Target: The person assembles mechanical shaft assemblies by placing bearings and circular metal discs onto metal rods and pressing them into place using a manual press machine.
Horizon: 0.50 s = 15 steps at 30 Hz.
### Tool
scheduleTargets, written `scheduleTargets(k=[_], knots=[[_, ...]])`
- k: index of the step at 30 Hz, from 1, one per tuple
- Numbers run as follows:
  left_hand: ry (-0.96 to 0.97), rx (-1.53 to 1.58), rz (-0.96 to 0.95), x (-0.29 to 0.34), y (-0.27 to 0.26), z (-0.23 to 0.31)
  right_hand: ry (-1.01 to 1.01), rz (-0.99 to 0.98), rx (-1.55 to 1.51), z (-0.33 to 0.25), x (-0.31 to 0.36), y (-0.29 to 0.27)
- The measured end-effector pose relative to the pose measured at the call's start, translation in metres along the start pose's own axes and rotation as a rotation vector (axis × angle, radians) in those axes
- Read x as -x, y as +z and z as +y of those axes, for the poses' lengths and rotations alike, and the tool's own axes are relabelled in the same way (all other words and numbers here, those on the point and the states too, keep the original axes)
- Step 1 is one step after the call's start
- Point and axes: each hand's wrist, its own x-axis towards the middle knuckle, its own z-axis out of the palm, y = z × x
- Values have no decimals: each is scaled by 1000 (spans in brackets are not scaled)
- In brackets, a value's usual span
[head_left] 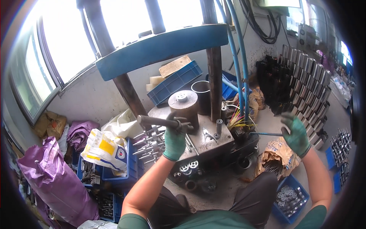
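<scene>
My left hand [175,142], in a green glove, grips a thick steel shaft [156,121] above the press bed, its thicker end pointing left. Beside that hand, several metal shafts with discs [152,143] lie in a cluster. On the bed [213,150] stands a heavy round steel block [183,104] with a small slotted metal disc [182,97] on top. My right hand [296,134], also gloved in green, is raised at the end of a blue lever [266,133]. Its fingers point up and look open, slightly blurred; the lever end seems to touch the palm.
A blue press crossbar [164,49] spans two posts over the bed. Pliers [207,136] and a small dark cylinder [219,126] lie on the bed. Blue bins [291,217] and a purple sack [57,187] crowd the floor. Metal cylinders [305,82] are stacked at right.
</scene>
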Motion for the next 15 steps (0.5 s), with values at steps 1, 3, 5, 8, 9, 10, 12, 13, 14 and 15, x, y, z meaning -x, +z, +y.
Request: scheduleTargets(k=[1, 3, 5, 8, 9, 10, 12, 13, 14, 15], knots=[[21, -1, 23, -21, -12, -5, -46, 130, -70, 13, -17, 17], [30, 15, 98, -64, -19, -5, 110, 143, -209, 27, -46, 31], [38, -25, 215, -100, -38, -13, 184, 59, -60, 10, -91, 31], [-35, 9, 314, -144, -36, -28, 245, 115, -1, 26, -127, 44], [-50, -25, 324, -153, -34, -29, 258, 120, -2, 27, -135, 44], [-62, -62, 345, -161, -35, -33, 338, 17, 16, 19, -149, 44], [-113, -78, 371, -173, -32, -36, 424, -87, 36, 16, -161, 41], [-122, -172, 342, -178, -33, -37, 445, -167, 84, 16, -163, 40], [-130, -266, 315, -183, -34, -39, 464, -248, 131, 17, -164, 41], [-162, -279, 298, -188, -35, -41, 497, -206, 123, 19, -162, 46]])
